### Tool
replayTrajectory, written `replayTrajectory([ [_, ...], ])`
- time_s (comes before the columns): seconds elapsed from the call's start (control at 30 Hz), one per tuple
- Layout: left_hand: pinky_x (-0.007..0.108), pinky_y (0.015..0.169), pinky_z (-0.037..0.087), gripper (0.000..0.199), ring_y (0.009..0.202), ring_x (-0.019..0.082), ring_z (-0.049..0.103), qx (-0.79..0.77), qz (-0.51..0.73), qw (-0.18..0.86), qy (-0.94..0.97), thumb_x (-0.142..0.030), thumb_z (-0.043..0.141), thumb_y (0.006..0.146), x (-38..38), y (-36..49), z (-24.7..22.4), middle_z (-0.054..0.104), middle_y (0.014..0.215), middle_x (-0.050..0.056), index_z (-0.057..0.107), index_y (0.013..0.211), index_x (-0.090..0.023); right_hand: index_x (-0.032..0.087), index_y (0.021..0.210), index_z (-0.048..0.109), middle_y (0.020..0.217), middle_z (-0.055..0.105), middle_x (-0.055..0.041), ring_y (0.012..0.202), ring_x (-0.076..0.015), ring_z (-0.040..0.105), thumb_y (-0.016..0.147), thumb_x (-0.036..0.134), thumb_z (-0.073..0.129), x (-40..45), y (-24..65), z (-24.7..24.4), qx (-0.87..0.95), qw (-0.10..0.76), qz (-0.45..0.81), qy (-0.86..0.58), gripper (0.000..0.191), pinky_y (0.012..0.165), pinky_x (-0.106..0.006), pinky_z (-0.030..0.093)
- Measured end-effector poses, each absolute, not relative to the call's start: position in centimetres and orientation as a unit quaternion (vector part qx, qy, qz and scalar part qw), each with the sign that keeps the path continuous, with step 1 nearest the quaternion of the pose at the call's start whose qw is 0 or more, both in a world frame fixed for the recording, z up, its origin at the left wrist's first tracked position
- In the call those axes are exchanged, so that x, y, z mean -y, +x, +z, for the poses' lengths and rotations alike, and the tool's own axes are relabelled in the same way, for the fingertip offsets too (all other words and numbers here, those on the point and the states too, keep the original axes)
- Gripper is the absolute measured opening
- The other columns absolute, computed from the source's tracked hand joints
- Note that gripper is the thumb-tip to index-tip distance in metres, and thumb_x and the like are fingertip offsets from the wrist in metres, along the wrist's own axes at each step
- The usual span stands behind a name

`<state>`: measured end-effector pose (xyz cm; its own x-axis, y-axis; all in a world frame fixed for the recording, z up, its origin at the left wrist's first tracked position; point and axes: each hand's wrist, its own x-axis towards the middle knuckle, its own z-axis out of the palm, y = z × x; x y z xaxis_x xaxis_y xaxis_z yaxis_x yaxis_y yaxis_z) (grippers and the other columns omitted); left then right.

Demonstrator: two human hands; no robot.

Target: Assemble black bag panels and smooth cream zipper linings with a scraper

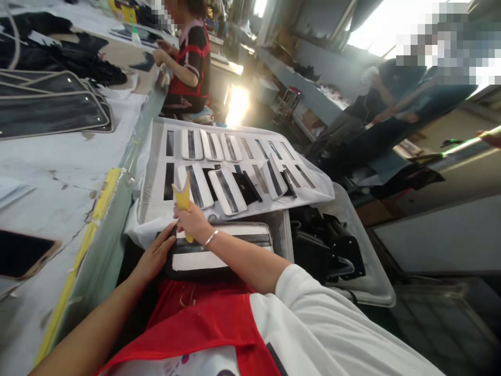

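The right grip is pinching a yellow scraper upright, while the left grip is spread, pressing a black-edged panel in front of the red apron. A slipping panel could be letting the scraper mark its white face.

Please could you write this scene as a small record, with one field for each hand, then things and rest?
Left hand: rests on the edge of a black-and-white panel
Right hand: grips a yellow plastic tool
Things: white sheet bearing rows of similar panels, beyond the hands
Rest: plastic bin holding black parts; co-worker standing at a bench
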<state>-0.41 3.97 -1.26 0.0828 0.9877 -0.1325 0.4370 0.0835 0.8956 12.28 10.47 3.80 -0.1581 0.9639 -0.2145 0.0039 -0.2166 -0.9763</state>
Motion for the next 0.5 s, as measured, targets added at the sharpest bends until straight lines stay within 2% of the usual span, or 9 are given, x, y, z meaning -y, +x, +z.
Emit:
replayTrajectory([
  [0.07,0.041,0.111,0.028,0.058,0.131,0.024,0.039,-0.606,0.294,0.405,0.619,-0.047,0.035,0.086,-4.2,-0.4,-1.3,0.045,0.140,0.008,0.045,0.134,-0.016,0.016,0.085,0.056,0.059,0.053,0.0044,0.041,-0.0096,0.048,0.073,0.026,0.064,-10.4,17.1,5.1,0.390,0.416,0.654,-0.498,0.018,0.046,-0.027,0.048],
  [0.17,0.040,0.112,0.026,0.061,0.133,0.022,0.036,-0.583,0.232,0.339,0.700,-0.047,0.025,0.089,-4.7,-0.3,-1.3,0.040,0.143,0.010,0.040,0.137,-0.012,0.014,0.088,0.056,0.062,0.055,0.0040,0.046,-0.0071,0.050,0.072,0.026,0.065,-9.9,26.2,6.6,0.344,0.482,0.624,-0.510,0.022,0.050,-0.022,0.049],
  [0.3,0.048,0.112,0.020,0.062,0.137,0.026,0.027,-0.543,0.136,0.159,0.813,-0.049,0.026,0.089,-5.2,0.3,-1.0,0.032,0.148,0.010,0.041,0.137,-0.013,0.015,0.092,0.054,0.061,0.052,0.0061,0.045,-0.0053,0.045,0.074,0.032,0.062,-8.7,36.2,6.2,0.274,0.558,0.577,-0.530,0.026,0.049,-0.021,0.048],
  [0.4,0.050,0.111,0.017,0.065,0.137,0.027,0.026,-0.522,0.068,0.077,0.847,-0.051,0.030,0.088,-5.2,2.2,-0.4,0.031,0.148,0.012,0.038,0.139,-0.012,0.015,0.089,0.052,0.058,0.047,0.0075,0.042,-0.0043,0.040,0.074,0.033,0.061,-8.2,39.3,4.4,0.232,0.592,0.560,-0.531,0.025,0.045,-0.019,0.044],
  [0.5,0.051,0.111,0.014,0.065,0.136,0.028,0.030,-0.487,0.050,0.060,0.870,-0.053,0.031,0.089,-5.1,5.5,0.1,0.033,0.146,0.015,0.040,0.138,-0.011,0.017,0.087,0.052,0.056,0.041,0.0093,0.039,-0.0032,0.032,0.074,0.034,0.062,-7.8,39.7,2.7,0.203,0.622,0.553,-0.516,0.024,0.040,-0.017,0.036],
])
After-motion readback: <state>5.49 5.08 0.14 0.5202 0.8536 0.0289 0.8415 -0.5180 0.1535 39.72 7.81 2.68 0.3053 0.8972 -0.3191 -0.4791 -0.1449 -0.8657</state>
